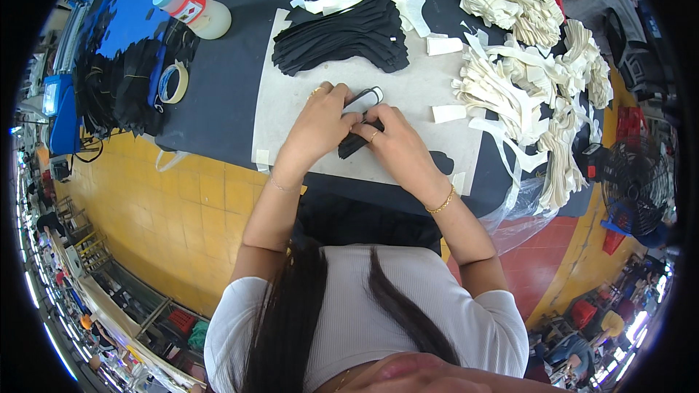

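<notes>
Head view: left hand (324,122) and right hand (397,144) curl inward, fingers pinching a folded black piece (352,146) between them, seemingly to keep layers together. Pale, black-edged strip (363,100) juts just beyond fingertips. Black stack (346,35) fans farther ahead, presumably for reach; cream bundles (510,94) rightward.

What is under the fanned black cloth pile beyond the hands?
A pale sheet shows in front of the pile, and white pieces show at its far edge. What lies directly beneath is covered from view.
</notes>
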### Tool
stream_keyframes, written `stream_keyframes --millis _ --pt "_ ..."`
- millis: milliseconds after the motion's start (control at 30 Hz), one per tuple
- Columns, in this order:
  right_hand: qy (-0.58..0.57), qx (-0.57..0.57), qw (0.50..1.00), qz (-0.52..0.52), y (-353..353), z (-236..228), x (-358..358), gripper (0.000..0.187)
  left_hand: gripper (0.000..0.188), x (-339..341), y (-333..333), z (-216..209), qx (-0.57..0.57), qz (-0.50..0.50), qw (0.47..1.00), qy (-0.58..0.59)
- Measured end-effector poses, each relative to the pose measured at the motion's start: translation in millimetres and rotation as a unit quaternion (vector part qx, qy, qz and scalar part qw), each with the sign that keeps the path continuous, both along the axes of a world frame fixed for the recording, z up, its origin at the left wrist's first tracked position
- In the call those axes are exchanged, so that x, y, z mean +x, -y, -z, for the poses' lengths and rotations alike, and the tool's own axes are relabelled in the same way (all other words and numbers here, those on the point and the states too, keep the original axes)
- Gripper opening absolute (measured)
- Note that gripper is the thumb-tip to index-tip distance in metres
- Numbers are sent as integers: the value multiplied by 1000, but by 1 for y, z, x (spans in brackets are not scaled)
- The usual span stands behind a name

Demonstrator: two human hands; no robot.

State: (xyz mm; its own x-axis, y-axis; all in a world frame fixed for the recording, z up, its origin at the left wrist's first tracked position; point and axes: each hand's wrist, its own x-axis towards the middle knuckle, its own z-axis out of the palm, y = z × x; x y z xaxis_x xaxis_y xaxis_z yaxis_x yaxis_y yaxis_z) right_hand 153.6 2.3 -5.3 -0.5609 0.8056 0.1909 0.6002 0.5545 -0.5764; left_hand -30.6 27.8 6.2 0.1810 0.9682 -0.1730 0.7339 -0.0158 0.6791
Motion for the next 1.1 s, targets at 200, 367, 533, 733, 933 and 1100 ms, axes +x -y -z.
stream_keyframes --millis 200,367,533,733,933,1100 --pt "27 53 998 -21 6 -4 12 39 33 5 7 -8 26 -33 998 41" --pt "25 60 998 -22 5 -6 15 33 33 -6 13 -13 82 20 996 -28" --pt "8 44 999 -17 -1 -2 5 40 36 -23 25 -20 78 18 996 -48" --pt "27 74 997 24 -12 -1 -2 53 44 -32 30 -25 -60 -20 997 45" --pt "-97 -18 992 72 -19 -1 -9 88 56 -19 34 -11 45 -1 996 76" --pt "-211 -223 952 14 -15 -5 -10 95 53 -15 33 -1 54 -23 997 45"
